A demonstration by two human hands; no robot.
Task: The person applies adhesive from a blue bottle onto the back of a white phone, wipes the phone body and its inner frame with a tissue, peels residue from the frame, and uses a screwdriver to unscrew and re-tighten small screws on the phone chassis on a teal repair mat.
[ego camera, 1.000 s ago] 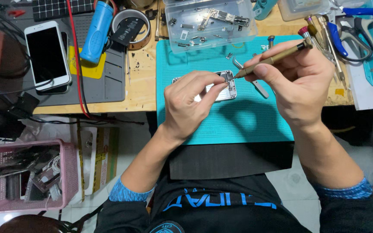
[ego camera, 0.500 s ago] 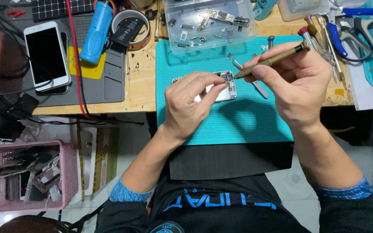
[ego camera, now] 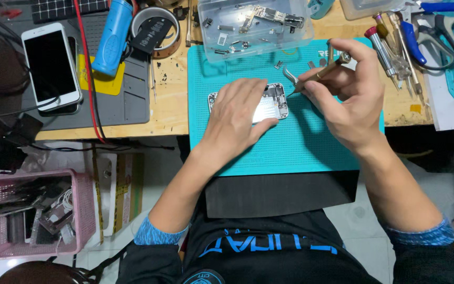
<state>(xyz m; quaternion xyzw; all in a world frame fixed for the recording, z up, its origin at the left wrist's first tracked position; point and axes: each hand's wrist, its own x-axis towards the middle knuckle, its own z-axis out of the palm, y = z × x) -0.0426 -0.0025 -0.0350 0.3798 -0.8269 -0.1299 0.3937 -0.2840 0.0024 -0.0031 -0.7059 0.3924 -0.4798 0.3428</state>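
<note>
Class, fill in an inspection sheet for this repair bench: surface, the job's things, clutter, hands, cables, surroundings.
Surface: wooden bench with a teal work mat and a grey mat.
Job's things: opened phone housing on the teal mat; thin screwdriver, tip at the housing's right edge.
Clutter: clear parts tray, tweezers, spare screwdrivers, white phone, blue tool, tape roll.
Hands: left hand flat on the housing; right hand grips the screwdriver.
Cables: red cable crossing the grey mat.
Surroundings: pink basket of parts on the floor.
</note>
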